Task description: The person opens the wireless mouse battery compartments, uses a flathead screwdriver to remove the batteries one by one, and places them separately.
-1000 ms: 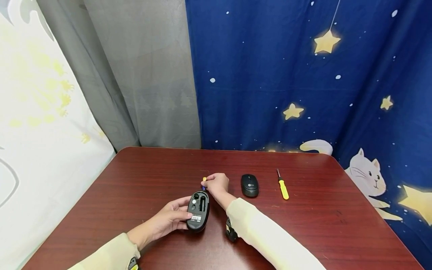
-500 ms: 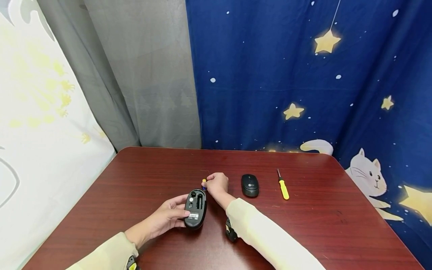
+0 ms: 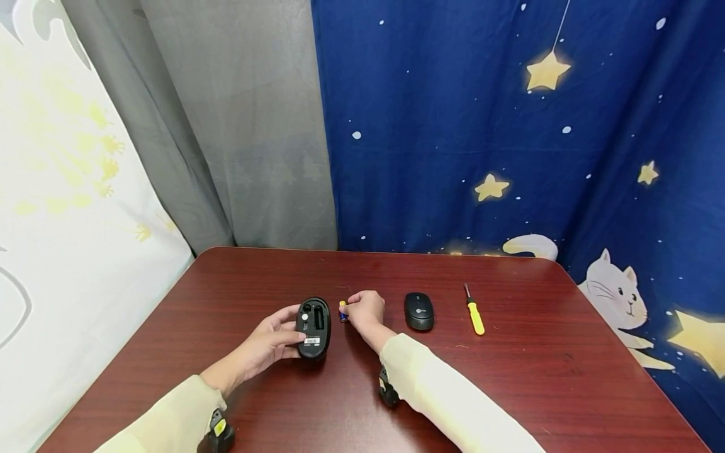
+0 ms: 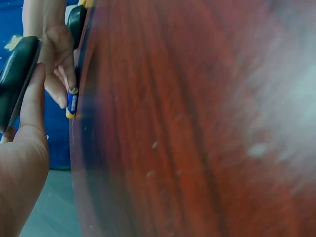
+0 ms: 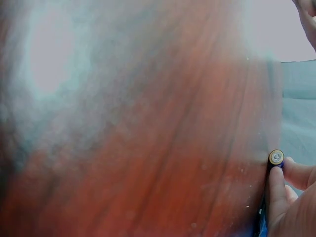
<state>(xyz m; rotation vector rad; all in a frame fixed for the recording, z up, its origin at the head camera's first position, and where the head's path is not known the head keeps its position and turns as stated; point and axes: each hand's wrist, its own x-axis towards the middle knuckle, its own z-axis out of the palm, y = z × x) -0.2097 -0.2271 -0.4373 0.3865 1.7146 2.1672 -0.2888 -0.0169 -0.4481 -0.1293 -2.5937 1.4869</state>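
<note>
My left hand (image 3: 263, 346) holds a black computer mouse (image 3: 314, 328), its underside facing up. A long dark battery slot and a white label show on that underside. In the left wrist view, the mouse (image 4: 17, 79) is seen from its edge, with a finger along it. To its right, my right hand (image 3: 367, 308) pinches a small blue and yellow battery (image 3: 342, 313) close to the tabletop. The right wrist view shows one end of the battery (image 5: 276, 157) between thumb and fingertip.
A second black mouse (image 3: 419, 311) lies right side up, right of my right hand. Farther right is a screwdriver (image 3: 476, 314) with a yellow handle. The brown wooden table (image 3: 272, 270) ends in front of grey and blue curtains (image 3: 408, 157).
My left hand has carried the mouse left and farther up the table, apart from the battery. The battery sits slightly lower in the head view; the right hand has barely moved.
</note>
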